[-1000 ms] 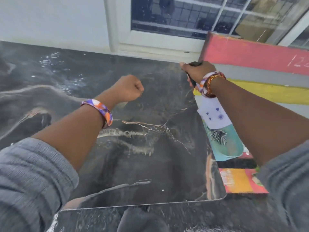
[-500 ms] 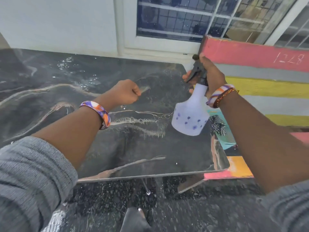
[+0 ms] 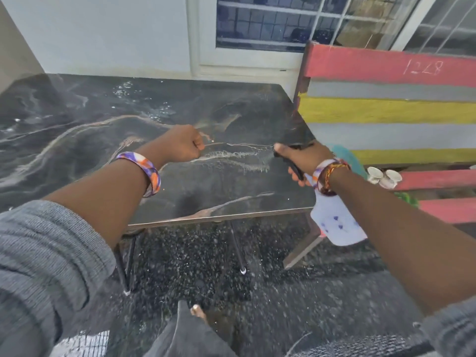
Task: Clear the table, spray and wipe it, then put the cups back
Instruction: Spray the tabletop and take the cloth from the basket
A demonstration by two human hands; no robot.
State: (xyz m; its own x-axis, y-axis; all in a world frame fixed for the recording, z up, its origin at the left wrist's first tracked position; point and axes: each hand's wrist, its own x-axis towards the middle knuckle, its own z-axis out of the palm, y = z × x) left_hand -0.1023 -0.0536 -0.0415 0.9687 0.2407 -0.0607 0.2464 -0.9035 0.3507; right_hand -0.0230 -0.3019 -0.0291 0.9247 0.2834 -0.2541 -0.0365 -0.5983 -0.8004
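Nearest us, at six o'clock, a bare foot point(image 3: 197, 311) stands on the dark speckled floor point(image 3: 270, 292), with thin black table legs point(image 3: 238, 249) just beyond it. At four o'clock our right hand point(image 3: 304, 157) grips the black trigger head of a spray bottle point(image 3: 337, 225); the white, purple-dotted body of the bottle hangs below the wrist, past the table's near right corner. The fingers are wrapped around the trigger. At ten o'clock our left hand point(image 3: 180, 145) is clenched in a fist above the table point(image 3: 77, 119); we cannot tell whether it holds anything. Both wrists wear orange and purple bands, and grey sleeves are pushed up the forearms. The dark marbled tabletop shows water droplets point(image 3: 144, 104) toward twelve o'clock. At three o'clock two white cups point(image 3: 383, 177) sit on a red slat of a striped bench point(image 3: 386, 109), well apart from the table. Farthest, a white-framed window point(image 3: 296, 21) fills the wall.
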